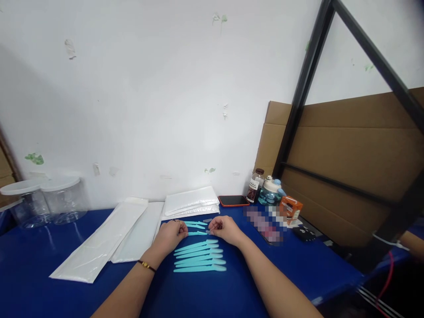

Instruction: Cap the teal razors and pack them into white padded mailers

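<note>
My left hand [171,235] pinches the handle end of a turquoise eyebrow razor [196,233], which points to the right. At its blade end, my right hand [225,229] has its fingers closed on a small clear cap [208,232]; whether the cap is fully on the blade I cannot tell. Nearer to me, several capped eyebrow razors [198,256] lie side by side, blades to the right. Beyond my hands are more turquoise razors [195,224], partly hidden by my left fingers, and a loose clear cap [207,220].
White padded mailers [102,240] lie at left and more mailers [190,202] by the wall. Clear jars [64,205] stand far left. On the right are a phone [233,201], a brown-capped bottle [255,185], a water bottle [270,193], an orange box [290,210] and a black frame [294,119].
</note>
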`<move>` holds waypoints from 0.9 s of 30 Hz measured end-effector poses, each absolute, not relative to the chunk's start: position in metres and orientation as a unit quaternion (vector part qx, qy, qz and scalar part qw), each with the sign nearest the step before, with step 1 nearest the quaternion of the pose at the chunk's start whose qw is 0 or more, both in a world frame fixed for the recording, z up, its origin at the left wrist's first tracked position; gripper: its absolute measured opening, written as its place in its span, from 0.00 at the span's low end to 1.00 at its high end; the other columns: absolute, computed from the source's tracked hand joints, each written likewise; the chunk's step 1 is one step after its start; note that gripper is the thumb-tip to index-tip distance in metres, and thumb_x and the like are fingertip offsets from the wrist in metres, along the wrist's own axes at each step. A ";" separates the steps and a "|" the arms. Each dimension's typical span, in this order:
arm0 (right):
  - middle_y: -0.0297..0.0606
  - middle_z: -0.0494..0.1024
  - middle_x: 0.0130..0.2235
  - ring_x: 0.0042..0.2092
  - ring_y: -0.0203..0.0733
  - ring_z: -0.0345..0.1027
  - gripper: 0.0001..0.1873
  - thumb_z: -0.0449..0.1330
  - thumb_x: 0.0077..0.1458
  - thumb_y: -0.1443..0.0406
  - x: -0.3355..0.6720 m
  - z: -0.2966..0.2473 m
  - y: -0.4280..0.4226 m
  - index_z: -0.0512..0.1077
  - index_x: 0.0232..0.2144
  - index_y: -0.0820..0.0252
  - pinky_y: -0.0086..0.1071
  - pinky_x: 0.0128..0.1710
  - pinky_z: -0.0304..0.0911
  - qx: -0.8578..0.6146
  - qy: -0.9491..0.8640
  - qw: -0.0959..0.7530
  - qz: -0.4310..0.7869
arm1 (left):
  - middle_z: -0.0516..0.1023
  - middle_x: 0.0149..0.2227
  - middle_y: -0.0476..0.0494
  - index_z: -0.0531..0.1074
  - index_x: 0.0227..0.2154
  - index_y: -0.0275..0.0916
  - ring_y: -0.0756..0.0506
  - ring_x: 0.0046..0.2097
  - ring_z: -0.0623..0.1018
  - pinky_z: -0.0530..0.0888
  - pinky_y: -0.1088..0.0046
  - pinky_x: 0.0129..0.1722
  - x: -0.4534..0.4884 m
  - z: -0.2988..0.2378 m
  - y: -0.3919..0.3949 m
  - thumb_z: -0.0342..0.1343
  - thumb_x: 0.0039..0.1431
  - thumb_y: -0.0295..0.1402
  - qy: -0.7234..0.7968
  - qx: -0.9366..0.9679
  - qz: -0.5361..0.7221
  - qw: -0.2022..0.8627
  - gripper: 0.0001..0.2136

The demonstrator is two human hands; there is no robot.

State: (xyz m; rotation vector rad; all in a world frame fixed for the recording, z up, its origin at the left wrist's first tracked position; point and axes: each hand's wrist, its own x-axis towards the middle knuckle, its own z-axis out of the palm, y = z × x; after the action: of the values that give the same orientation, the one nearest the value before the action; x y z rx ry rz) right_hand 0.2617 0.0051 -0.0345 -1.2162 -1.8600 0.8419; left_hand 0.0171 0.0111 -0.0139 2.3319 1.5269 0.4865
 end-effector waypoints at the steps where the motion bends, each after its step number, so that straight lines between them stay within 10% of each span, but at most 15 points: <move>1: 0.34 0.77 0.27 0.28 0.35 0.70 0.07 0.63 0.41 0.70 0.259 -0.036 0.005 0.75 0.28 0.62 0.25 0.29 0.64 -0.474 -0.725 0.372 0.334 | 0.77 0.29 0.51 0.73 0.28 0.42 0.49 0.33 0.73 0.62 0.77 0.31 0.018 -0.014 0.011 0.53 0.51 0.35 0.529 0.816 0.171 0.155 0.06; 8: 0.34 0.77 0.25 0.29 0.36 0.70 0.08 0.61 0.41 0.70 0.247 -0.035 0.003 0.75 0.29 0.62 0.26 0.30 0.65 -0.459 -0.729 0.349 0.368 | 0.77 0.30 0.51 0.73 0.28 0.42 0.49 0.35 0.74 0.64 0.75 0.35 0.030 -0.012 0.002 0.53 0.52 0.35 0.514 0.829 0.152 0.161 0.05; 14: 0.38 0.78 0.30 0.32 0.40 0.71 0.08 0.57 0.47 0.67 0.297 -0.017 0.011 0.75 0.30 0.61 0.31 0.33 0.63 -0.598 -0.663 0.419 0.168 | 0.71 0.48 0.45 0.71 0.44 0.45 0.43 0.50 0.68 0.63 0.69 0.47 0.023 -0.013 0.004 0.50 0.57 0.36 0.527 0.825 0.192 0.064 0.13; 27: 0.34 0.76 0.25 0.27 0.36 0.67 0.02 0.63 0.42 0.68 0.294 -0.033 0.015 0.75 0.24 0.61 0.25 0.25 0.58 -0.597 -0.702 0.323 0.213 | 0.75 0.34 0.47 0.72 0.29 0.41 0.46 0.41 0.72 0.64 0.73 0.37 0.018 -0.014 0.009 0.53 0.52 0.34 0.547 0.808 0.184 0.116 0.05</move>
State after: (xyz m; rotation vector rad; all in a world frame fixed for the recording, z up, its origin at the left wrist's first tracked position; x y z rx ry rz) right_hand 0.2943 0.0147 -0.0331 -1.5673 -1.8434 0.5599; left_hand 0.0181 0.0087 -0.0144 2.3671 1.6014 0.5382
